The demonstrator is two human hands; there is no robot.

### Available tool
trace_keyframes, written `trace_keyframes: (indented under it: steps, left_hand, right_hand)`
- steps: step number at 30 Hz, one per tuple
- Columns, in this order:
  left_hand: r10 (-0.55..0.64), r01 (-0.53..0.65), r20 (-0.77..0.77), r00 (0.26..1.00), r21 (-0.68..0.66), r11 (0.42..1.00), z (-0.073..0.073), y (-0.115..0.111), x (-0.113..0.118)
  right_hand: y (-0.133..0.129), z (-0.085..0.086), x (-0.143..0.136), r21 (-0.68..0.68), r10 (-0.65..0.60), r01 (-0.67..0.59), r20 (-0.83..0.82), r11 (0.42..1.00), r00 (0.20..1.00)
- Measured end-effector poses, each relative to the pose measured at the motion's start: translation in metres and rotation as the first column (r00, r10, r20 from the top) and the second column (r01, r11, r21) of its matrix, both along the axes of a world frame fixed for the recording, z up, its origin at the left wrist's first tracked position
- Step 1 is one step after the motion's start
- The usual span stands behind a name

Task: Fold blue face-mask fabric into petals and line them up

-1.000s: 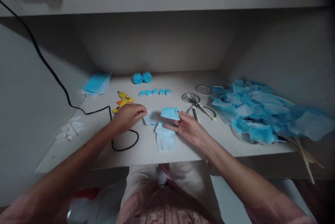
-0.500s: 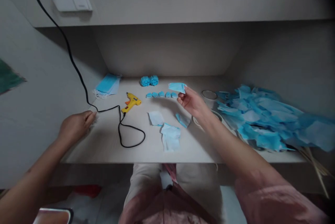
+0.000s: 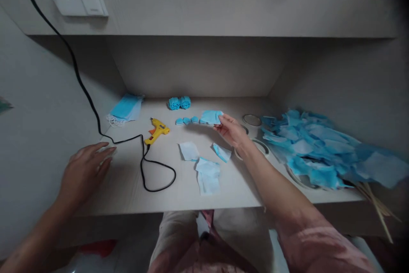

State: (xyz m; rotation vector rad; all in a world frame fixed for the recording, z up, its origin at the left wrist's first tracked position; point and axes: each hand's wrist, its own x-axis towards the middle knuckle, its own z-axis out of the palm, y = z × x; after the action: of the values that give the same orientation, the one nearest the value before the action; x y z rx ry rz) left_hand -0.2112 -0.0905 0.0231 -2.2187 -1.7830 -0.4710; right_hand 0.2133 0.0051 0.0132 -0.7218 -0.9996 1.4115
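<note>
My right hand [image 3: 230, 129] pinches a light blue fabric piece [image 3: 211, 117] above the desk, beside a row of small folded blue pieces [image 3: 187, 121]; part of the row is hidden behind it. At the left of the desk, my left hand [image 3: 87, 166] has its fingers apart and holds nothing. Nearest to it are the black cord [image 3: 128, 139] and the yellow glue gun [image 3: 156, 131]. Pale cut pieces [image 3: 188, 151], [image 3: 208, 175] and a folded piece [image 3: 222, 152] lie in the middle. Two rolled blue flowers [image 3: 179, 102] stand at the back.
Blue masks [image 3: 125, 107] lie at the back left. A large heap of blue fabric [image 3: 319, 145] covers the right side, with thin sticks [image 3: 375, 205] below it. Tape rolls [image 3: 252, 120] sit beside the heap. A shelf edge [image 3: 207, 17] overhangs the desk.
My left hand has opened from a closed shape. My right hand has moved slightly lower, and the fabric piece now shows broader and covers part of the row. The view has shifted a little.
</note>
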Motion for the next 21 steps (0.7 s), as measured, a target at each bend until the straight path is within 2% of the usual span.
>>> trace_keyframes:
  steps: [3, 6, 8, 11, 14, 16, 17, 19, 21]
  left_hand:
    - [-0.071, 0.063, 0.196, 0.978, 0.045, 0.997, 0.005, -0.011, 0.023]
    - [-0.135, 0.197, 0.504, 0.853, -0.071, 0.978, 0.014, -0.018, 0.061]
    - [-0.116, 0.304, 0.693, 0.711, -0.154, 0.940, 0.018, -0.014, 0.091]
    - [0.030, 0.492, 0.887, 0.460, -0.284, 0.823, 0.014, 0.002, 0.136]
    - [0.152, 0.694, 0.971, 0.183, -0.237, 0.680, 0.006, 0.021, 0.174]
    - [0.254, 0.750, 0.967, 0.029, -0.189, 0.634, 0.003, 0.029, 0.192]
    - [0.301, 0.755, 0.953, -0.040, -0.169, 0.634, 0.003, 0.033, 0.199]
    - [0.345, 0.720, 0.928, -0.144, -0.141, 0.680, 0.003, 0.038, 0.207]
    - [0.333, 0.666, 0.925, -0.185, -0.132, 0.734, 0.005, 0.043, 0.209]
  right_hand:
    - [-0.004, 0.001, -0.007, 0.008, 0.022, -0.022, 0.034, 1.000, 0.999]
    - [-0.009, -0.001, -0.015, 0.056, 0.068, -0.074, 0.103, 0.996, 0.992]
    - [-0.013, -0.004, -0.020, 0.113, 0.081, -0.102, 0.172, 0.988, 0.982]
    - [-0.020, -0.007, -0.027, 0.184, 0.050, -0.101, 0.260, 0.978, 0.964]
    - [-0.028, -0.004, -0.034, 0.204, 0.025, -0.098, 0.334, 0.974, 0.942]
    - [-0.031, 0.001, -0.037, 0.203, 0.022, -0.104, 0.367, 0.974, 0.930]
    - [-0.032, 0.003, -0.038, 0.204, 0.020, -0.103, 0.373, 0.974, 0.928]
    - [-0.033, 0.005, -0.039, 0.203, 0.009, -0.089, 0.365, 0.975, 0.931]
    - [-0.032, 0.006, -0.038, 0.198, 0.000, -0.073, 0.349, 0.978, 0.937]
